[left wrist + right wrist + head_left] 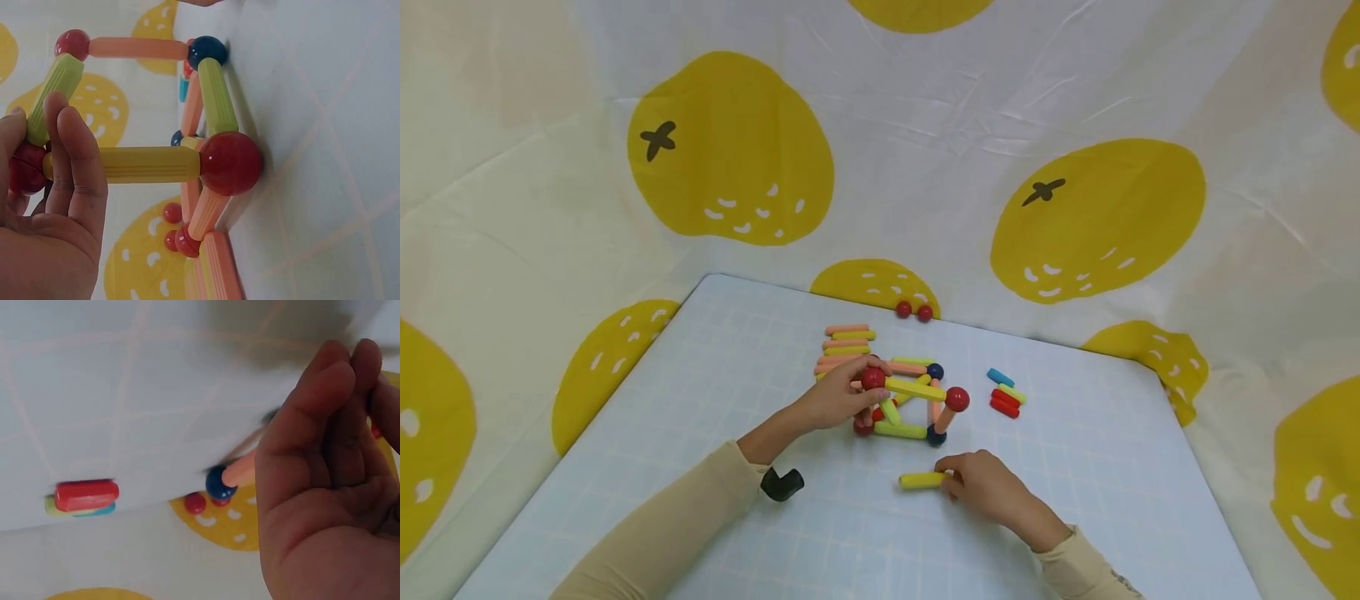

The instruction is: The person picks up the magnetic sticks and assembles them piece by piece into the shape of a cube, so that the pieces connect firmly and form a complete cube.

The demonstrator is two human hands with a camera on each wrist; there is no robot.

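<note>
A frame of coloured magnetic sticks and balls stands mid-table. My left hand (833,400) grips its upper left red ball (873,379); the left wrist view shows the fingers (86,169) round the ball and the end of a yellow upright stick (153,165). From that ball a yellow-green stick (916,389) runs to another red ball (957,399). Below, a green stick (901,430) joins a red ball (863,427) to a dark blue ball (936,435). Nearer the front, my right hand (988,487) pinches one end of a loose yellow stick (920,481), which is hidden in the right wrist view.
Several orange and yellow sticks (847,342) lie in a row behind the left hand. Short red sticks (1005,403), a blue stick (1000,377) and a green one lie right of the frame. Two red balls (914,312) rest at the table's back edge, against the patterned cloth.
</note>
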